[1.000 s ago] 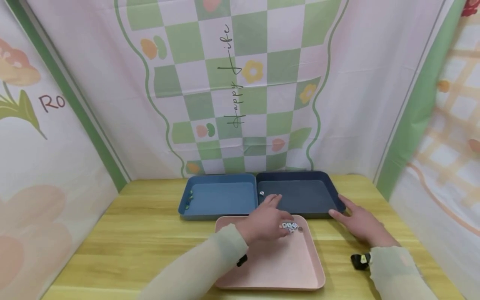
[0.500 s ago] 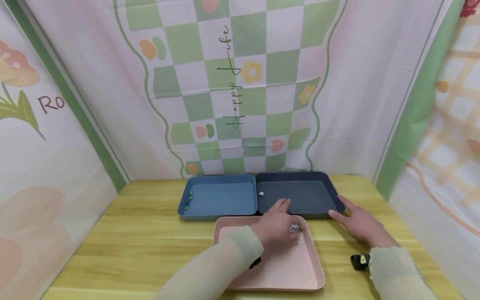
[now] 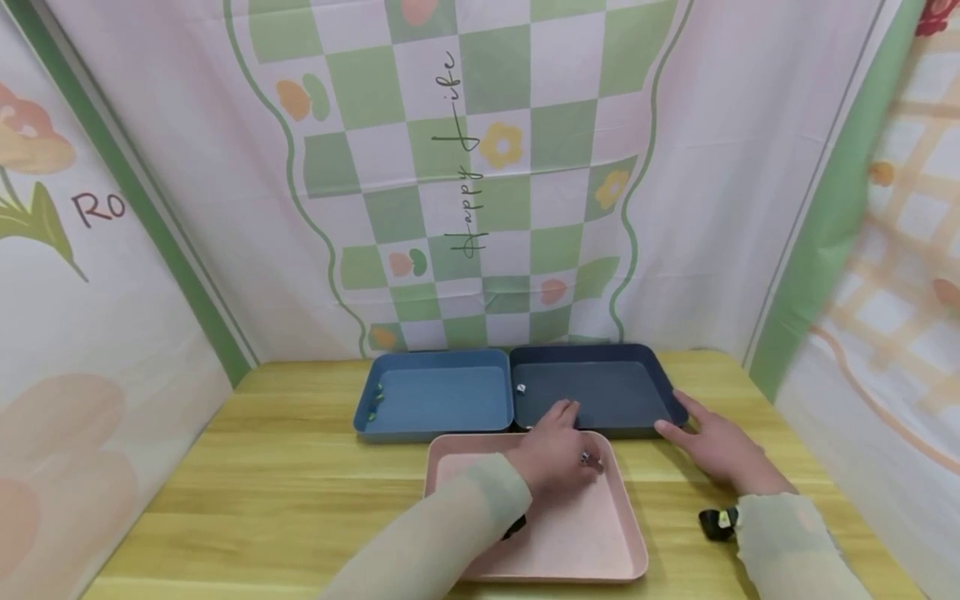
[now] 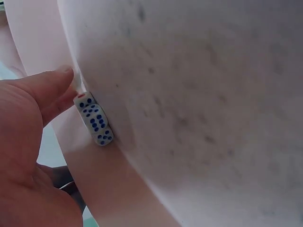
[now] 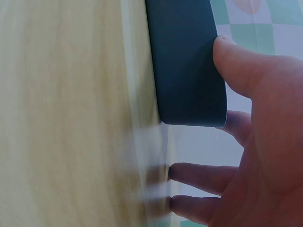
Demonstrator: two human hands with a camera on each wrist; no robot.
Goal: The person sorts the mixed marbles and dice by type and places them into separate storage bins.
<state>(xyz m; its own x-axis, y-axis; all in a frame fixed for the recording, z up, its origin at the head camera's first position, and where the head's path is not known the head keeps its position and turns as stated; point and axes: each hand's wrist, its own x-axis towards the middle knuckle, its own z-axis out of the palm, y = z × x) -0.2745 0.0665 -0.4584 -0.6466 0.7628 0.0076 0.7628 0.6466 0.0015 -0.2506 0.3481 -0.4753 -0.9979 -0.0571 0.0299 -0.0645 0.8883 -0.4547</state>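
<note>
My left hand (image 3: pixel 551 457) reaches into the pink tray (image 3: pixel 551 575), over its far right part. Several white dice (image 4: pixel 94 119) with blue pips lie in a row along the tray's inner edge in the left wrist view. The thumb and index finger are beside the end die, without a plain grip on it. Close by the fingertips is a small brownish thing (image 3: pixel 597 466), too small to identify. My right hand (image 3: pixel 723 450) touches the near right corner of the dark navy tray (image 5: pixel 189 71). Its thumb is at the rim, and its other fingers are extended.
A blue tray (image 3: pixel 450 434) stands left of the navy one, holding several small green and blue pieces (image 3: pixel 376 402). One white die (image 3: pixel 521 389) lies in the navy tray. Patterned curtains (image 3: pixel 495 208) enclose the wooden table (image 3: pixel 300 500).
My left hand has moved right and slightly nearer over the dice in the pink tray, covering most of them in the head view. The right hand stays at the navy tray's corner.
</note>
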